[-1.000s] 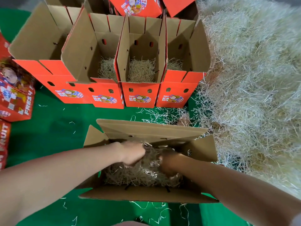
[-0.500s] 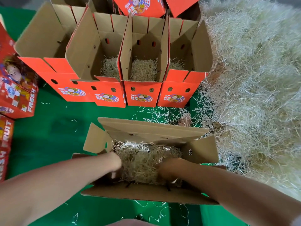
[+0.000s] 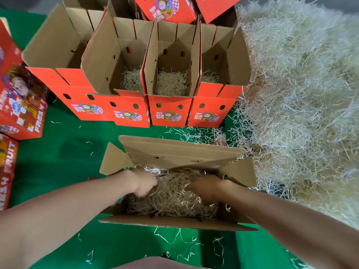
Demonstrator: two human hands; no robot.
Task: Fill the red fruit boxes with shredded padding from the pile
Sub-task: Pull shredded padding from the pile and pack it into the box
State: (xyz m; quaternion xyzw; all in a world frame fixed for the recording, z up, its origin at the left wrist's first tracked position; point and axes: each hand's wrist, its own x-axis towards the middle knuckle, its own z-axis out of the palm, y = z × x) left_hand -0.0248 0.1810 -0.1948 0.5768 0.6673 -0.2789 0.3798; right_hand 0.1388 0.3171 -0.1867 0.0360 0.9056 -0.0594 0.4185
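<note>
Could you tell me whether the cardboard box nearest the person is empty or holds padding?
Not empty: pale shredded straw-like padding covers the floor of the open brown cardboard box, its flaps spread outward.

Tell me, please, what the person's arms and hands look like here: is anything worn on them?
The left forearm and right forearm are bare as far as the frame shows, with no sleeve in view. The left hand and right hand wear no gloves, and no watch or bracelet shows at either wrist. Both hands are blurred, so small rings cannot be ruled out.
</note>
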